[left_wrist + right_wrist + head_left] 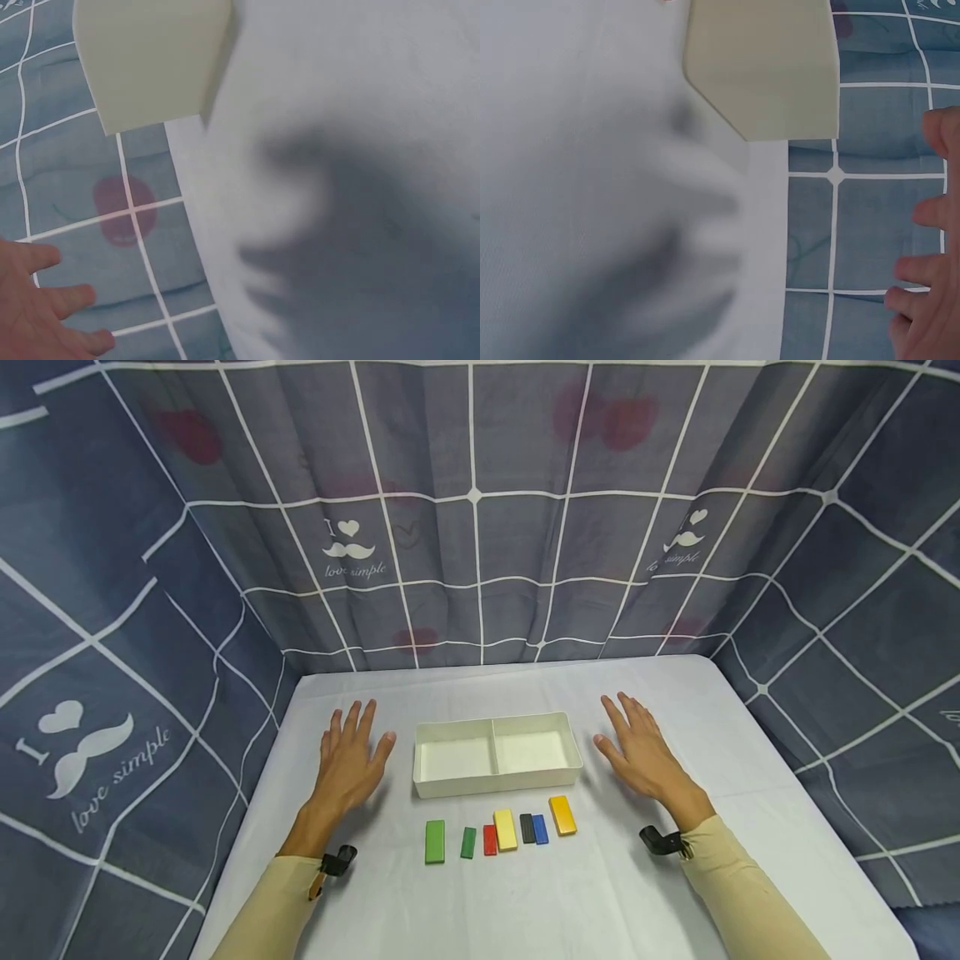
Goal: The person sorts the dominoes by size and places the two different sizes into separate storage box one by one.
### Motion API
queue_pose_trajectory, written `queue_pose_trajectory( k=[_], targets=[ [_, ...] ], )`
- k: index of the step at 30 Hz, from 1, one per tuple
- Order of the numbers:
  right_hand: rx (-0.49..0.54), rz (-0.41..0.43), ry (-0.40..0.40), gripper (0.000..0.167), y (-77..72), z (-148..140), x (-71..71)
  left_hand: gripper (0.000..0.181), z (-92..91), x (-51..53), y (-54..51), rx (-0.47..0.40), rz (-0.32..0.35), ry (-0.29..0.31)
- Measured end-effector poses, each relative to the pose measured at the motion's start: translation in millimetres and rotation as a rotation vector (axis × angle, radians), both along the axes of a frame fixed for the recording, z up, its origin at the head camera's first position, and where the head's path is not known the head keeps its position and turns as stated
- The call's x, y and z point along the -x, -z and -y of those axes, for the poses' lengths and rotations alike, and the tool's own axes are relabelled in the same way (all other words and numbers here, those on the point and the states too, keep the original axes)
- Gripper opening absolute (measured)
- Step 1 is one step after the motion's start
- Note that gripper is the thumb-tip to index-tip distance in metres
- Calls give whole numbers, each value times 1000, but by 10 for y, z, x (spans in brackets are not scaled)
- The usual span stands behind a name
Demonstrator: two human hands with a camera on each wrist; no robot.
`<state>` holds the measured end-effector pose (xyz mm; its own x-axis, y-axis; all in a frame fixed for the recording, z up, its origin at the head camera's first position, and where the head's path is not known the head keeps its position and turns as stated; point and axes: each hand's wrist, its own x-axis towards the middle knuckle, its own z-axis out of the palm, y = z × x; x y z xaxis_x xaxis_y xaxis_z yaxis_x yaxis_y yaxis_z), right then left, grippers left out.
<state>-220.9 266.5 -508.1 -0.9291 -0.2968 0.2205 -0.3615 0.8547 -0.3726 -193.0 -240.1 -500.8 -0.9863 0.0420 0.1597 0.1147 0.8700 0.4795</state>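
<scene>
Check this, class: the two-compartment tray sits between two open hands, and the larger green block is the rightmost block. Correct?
No: the larger green block is leftmost, not rightmost, as the head view shows. The two-compartment tray does sit between the open left hand and right hand.

White-covered table [375, 906]; white-gridded blue-grey curtain [517, 535] behind, with moustache prints [92, 752].

Blue-grey fabric curtains [517, 539] with white grids hang at nine, twelve and three o'clock around the white, cloth-covered tabletop [495, 910].
</scene>
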Motion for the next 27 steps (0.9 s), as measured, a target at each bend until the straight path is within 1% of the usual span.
queue_pose_trajectory(
  k=[3, 7, 10, 13, 18, 22, 27],
  targets=[
    [16, 1, -4, 76, -33, 8, -12, 78, -6, 6, -19, -40, -19, 6],
    [31, 27, 2, 81, -77, 21, -35, 77, -22, 10, -34, -92, -36, 16],
    [59, 46, 7, 86, -115, 36, -59, 76, -43, 12, -43, -130, -40, 28],
    [94, 47, 2, 89, -154, 52, -90, 76, -71, 15, -47, -181, -35, 47],
    [130, 20, -12, 90, -210, 70, -145, 77, -120, 28, -57, -259, -32, 92],
    [188, -20, -28, 88, -244, 79, -188, 75, -180, 44, -67, -329, -37, 126],
    [274, -73, -64, 84, -246, 69, -223, 69, -297, 75, -48, -432, -1, 173]
  ],
)
